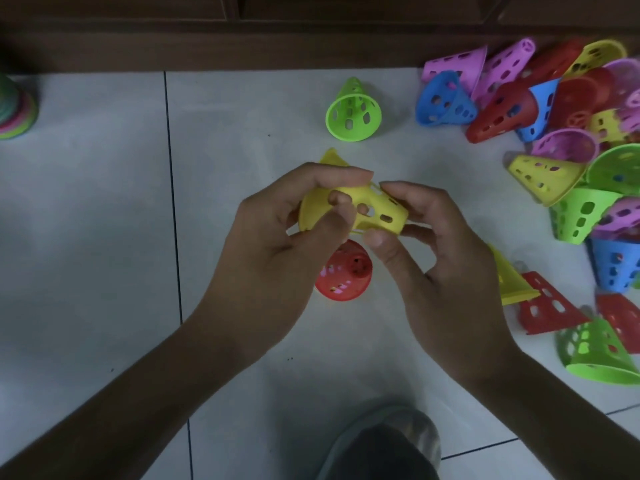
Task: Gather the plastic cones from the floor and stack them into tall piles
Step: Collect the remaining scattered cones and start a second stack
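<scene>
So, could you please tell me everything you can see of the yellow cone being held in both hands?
The yellow cone looks like thin moulded plastic, its wall pierced with small oblong holes. It lies sideways above the floor, narrow end toward the right. The left hand grips its wide end; the right hand pinches its narrow end.

The yellow cone [372, 211] is seen to be smooth, thin plastic with a matt sheen, pierced by holes. The same perforated plastic is shown by the heap [568, 140]. The floor [104, 237] is laid in pale, smooth, faintly glossy tiles. Dark brown wood is seen along the baseboard [207, 46].
</scene>
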Action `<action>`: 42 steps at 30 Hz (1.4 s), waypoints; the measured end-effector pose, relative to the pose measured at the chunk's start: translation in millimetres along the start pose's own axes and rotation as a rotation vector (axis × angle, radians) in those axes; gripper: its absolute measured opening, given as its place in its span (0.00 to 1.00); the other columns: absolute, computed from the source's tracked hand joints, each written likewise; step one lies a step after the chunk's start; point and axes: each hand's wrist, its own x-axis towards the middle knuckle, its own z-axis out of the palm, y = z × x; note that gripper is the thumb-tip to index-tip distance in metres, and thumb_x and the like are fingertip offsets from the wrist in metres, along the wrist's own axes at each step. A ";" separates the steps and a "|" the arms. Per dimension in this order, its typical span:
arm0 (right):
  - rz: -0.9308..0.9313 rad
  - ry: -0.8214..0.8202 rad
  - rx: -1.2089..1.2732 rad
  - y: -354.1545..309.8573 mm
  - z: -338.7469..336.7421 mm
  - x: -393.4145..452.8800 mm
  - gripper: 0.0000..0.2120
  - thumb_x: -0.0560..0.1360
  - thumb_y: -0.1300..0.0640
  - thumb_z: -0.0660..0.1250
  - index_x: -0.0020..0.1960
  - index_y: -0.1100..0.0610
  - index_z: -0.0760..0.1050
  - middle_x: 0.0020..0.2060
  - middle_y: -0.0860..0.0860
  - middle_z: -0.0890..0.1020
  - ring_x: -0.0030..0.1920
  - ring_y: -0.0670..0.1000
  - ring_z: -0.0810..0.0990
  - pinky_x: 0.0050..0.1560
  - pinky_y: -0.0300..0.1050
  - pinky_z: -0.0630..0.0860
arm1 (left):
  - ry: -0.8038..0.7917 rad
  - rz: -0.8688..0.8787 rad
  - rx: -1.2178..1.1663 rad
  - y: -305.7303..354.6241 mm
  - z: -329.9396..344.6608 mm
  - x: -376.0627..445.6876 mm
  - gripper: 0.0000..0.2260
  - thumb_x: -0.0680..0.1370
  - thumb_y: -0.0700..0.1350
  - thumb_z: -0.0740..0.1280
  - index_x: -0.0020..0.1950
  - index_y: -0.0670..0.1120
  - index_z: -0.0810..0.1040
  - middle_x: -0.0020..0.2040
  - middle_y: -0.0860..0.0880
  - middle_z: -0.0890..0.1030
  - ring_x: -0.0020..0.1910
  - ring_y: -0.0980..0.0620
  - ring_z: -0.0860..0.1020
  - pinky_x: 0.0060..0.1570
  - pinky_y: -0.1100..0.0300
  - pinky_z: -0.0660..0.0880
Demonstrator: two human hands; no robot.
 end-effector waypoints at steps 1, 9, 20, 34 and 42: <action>-0.005 0.015 -0.031 1.2 -1.3 0.8 0.16 0.80 0.51 0.68 0.66 0.51 0.74 0.58 0.42 0.81 0.59 0.46 0.80 0.59 0.44 0.78 | -0.010 -0.004 -0.001 1.6 1.2 -0.3 0.11 0.81 0.41 0.65 0.62 0.47 0.81 0.57 0.47 0.84 0.59 0.43 0.82 0.57 0.40 0.80; -0.038 0.056 -0.227 12.9 -39.4 2.0 0.18 0.81 0.51 0.64 0.69 0.51 0.72 0.60 0.44 0.79 0.54 0.42 0.79 0.53 0.25 0.70 | 0.089 0.086 0.227 5.3 -8.1 4.1 0.14 0.80 0.42 0.65 0.66 0.51 0.77 0.49 0.51 0.84 0.53 0.48 0.82 0.47 0.40 0.80; -0.241 -0.202 -0.460 16.4 -57.9 -9.6 0.17 0.83 0.50 0.60 0.70 0.53 0.74 0.58 0.49 0.75 0.54 0.45 0.76 0.52 0.39 0.74 | 0.161 0.117 0.494 -10.3 -28.6 26.9 0.10 0.81 0.40 0.66 0.61 0.48 0.80 0.48 0.53 0.84 0.49 0.55 0.82 0.48 0.60 0.80; -0.189 -0.310 -0.300 21.7 -35.8 20.5 0.16 0.80 0.43 0.62 0.61 0.50 0.77 0.48 0.43 0.78 0.54 0.45 0.79 0.54 0.47 0.76 | 0.106 0.181 0.622 -11.9 -20.8 79.5 0.09 0.80 0.43 0.67 0.59 0.50 0.80 0.49 0.55 0.83 0.50 0.55 0.81 0.48 0.60 0.79; -0.198 -0.095 -0.536 68.6 -58.5 101.4 0.17 0.80 0.48 0.66 0.64 0.56 0.77 0.58 0.54 0.79 0.60 0.54 0.76 0.63 0.49 0.73 | 0.026 0.314 0.876 -21.8 -16.3 129.6 0.14 0.78 0.48 0.69 0.63 0.48 0.79 0.59 0.49 0.79 0.56 0.54 0.76 0.55 0.63 0.74</action>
